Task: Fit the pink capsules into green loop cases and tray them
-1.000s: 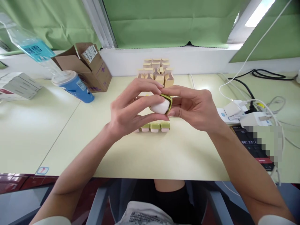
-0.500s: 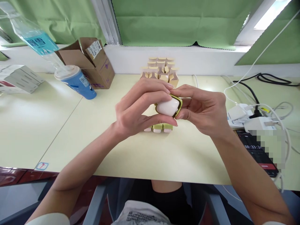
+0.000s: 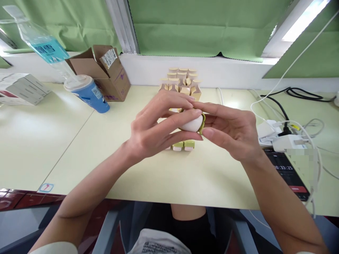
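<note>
White and rounded, a small object (image 3: 192, 124) sits in a thin green shell, held in the air above a pale yellow-green table (image 3: 79, 148) at the middle of the view. The left hand (image 3: 156, 130) is closed around it from the left, with the fingers over its top and front and the thumb beneath. The right hand (image 3: 233, 130) pinches the shell's right edge, with the index finger on top and the thumb below, and its fingertip meets those of the left hand. The fingers cover much of the piece, so it is hard to tell whether the white part is fully seated in the shell.

On the table directly under the hands lies a short row of small green and white pieces (image 3: 182, 145). Behind them, near the wall, stands a cluster of little tan boxes (image 3: 181, 83). To the left are a blue cup (image 3: 88, 92) and an open brown carton (image 3: 103, 72). To the right lies a phone (image 3: 288, 169) beside white chargers (image 3: 280, 135).
</note>
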Motion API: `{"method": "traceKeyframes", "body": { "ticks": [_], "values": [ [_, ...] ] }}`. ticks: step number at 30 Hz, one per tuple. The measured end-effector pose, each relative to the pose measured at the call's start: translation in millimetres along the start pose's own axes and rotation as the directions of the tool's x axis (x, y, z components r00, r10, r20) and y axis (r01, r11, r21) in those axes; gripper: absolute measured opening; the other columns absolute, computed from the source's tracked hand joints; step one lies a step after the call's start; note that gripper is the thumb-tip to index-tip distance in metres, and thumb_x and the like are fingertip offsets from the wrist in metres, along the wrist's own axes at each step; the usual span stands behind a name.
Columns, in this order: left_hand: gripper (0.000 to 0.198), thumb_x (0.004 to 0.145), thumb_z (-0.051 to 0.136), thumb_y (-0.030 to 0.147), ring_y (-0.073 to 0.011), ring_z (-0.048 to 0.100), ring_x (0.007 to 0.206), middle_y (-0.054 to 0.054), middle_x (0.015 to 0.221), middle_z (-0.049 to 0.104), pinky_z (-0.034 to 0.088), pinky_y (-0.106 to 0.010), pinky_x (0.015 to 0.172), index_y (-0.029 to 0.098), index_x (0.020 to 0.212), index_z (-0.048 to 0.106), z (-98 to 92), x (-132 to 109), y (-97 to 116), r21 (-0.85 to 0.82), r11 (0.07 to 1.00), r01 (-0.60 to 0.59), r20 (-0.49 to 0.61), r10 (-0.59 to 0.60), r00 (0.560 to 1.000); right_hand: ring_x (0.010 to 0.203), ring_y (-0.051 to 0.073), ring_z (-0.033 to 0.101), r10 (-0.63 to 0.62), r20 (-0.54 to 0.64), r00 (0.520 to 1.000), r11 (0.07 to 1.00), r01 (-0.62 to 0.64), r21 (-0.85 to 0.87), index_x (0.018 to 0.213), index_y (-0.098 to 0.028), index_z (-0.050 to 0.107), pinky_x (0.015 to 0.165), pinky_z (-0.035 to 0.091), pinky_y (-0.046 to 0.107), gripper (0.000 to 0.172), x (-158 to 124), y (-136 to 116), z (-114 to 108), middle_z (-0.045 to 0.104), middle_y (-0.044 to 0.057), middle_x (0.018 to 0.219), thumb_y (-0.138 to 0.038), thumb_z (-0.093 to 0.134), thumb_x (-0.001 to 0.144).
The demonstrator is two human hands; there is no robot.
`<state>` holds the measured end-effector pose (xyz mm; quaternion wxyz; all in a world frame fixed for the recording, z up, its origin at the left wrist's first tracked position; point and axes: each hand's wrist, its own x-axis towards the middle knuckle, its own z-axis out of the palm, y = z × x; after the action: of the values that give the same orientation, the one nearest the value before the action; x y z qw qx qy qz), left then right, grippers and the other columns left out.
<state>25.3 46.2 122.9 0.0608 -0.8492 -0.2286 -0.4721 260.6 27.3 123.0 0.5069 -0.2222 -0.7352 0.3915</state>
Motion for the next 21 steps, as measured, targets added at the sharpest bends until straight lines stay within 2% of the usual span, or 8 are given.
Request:
{"method": "traceKeyframes", "body": {
  "ticks": [3,7,10,12,16,21],
  "values": [
    [0.025,0.107,0.070,0.057,-0.0261,0.078,0.126,0.001,0.121,0.078,0.071,-0.047,0.107,0.034,0.114,0.075,3.8,2.2,-3.9,-0.031,0.999,-0.039,-0.040,0.038,0.998,0.105,0.025,0.082,-0.022,-0.022,1.000,1.000,0.022,-0.014,0.139,-0.030,0.079,0.087,0.075,0.041,0.041,-1.5,-0.5,2.4,0.081,0.006,0.137,-0.030,0.082,0.098],
    [0.024,0.103,0.077,0.052,-0.0228,0.079,0.120,0.001,0.114,0.078,0.073,-0.043,0.102,0.032,0.116,0.074,4.6,4.9,-4.7,-0.051,0.992,-0.112,-0.120,0.105,0.987,0.105,0.022,0.083,-0.023,-0.032,0.999,1.000,0.022,-0.014,0.141,-0.033,0.078,0.094,0.074,0.040,0.044,-3.0,-1.2,3.1,0.081,0.002,0.140,-0.021,0.078,0.099],
    [0.028,0.104,0.075,0.055,-0.0235,0.077,0.124,0.000,0.116,0.078,0.073,-0.043,0.101,0.030,0.117,0.075,3.1,4.0,-2.5,-0.033,0.999,-0.022,-0.028,0.021,0.999,0.109,0.021,0.082,-0.014,0.016,1.000,1.000,0.014,-0.028,0.145,-0.035,0.076,0.099,0.073,0.039,0.051,-4.2,-1.0,2.2,0.080,-0.001,0.140,-0.018,0.078,0.098],
    [0.027,0.104,0.075,0.054,-0.0251,0.077,0.125,-0.001,0.117,0.077,0.073,-0.045,0.100,0.030,0.116,0.075,2.3,3.1,-0.8,-0.040,0.999,-0.013,-0.018,0.012,1.000,0.109,0.021,0.082,-0.033,-0.001,0.999,0.998,0.033,-0.055,0.143,-0.034,0.076,0.096,0.073,0.038,0.052,-4.9,-0.8,3.1,0.082,0.000,0.137,-0.014,0.078,0.095],
    [0.019,0.101,0.082,0.043,-0.0249,0.078,0.119,-0.002,0.114,0.077,0.073,-0.043,0.096,0.032,0.115,0.075,1.6,3.1,2.4,-0.027,0.993,-0.113,-0.089,0.110,0.990,0.099,0.023,0.082,0.008,-0.068,0.998,0.997,-0.013,-0.075,0.136,-0.033,0.080,0.088,0.074,0.042,0.052,-5.4,-2.8,9.7,0.082,0.001,0.133,-0.009,0.074,0.091],
    [0.020,0.102,0.080,0.036,-0.0252,0.075,0.123,-0.006,0.118,0.075,0.074,-0.040,0.091,0.031,0.120,0.074,1.1,4.2,2.6,-0.014,0.992,-0.128,-0.041,0.127,0.991,0.095,0.024,0.081,0.010,-0.151,0.988,0.994,-0.026,-0.108,0.129,-0.031,0.083,0.082,0.074,0.044,0.049,-3.4,-4.0,16.3,0.084,0.001,0.121,-0.008,0.074,0.086]
  ]
}}
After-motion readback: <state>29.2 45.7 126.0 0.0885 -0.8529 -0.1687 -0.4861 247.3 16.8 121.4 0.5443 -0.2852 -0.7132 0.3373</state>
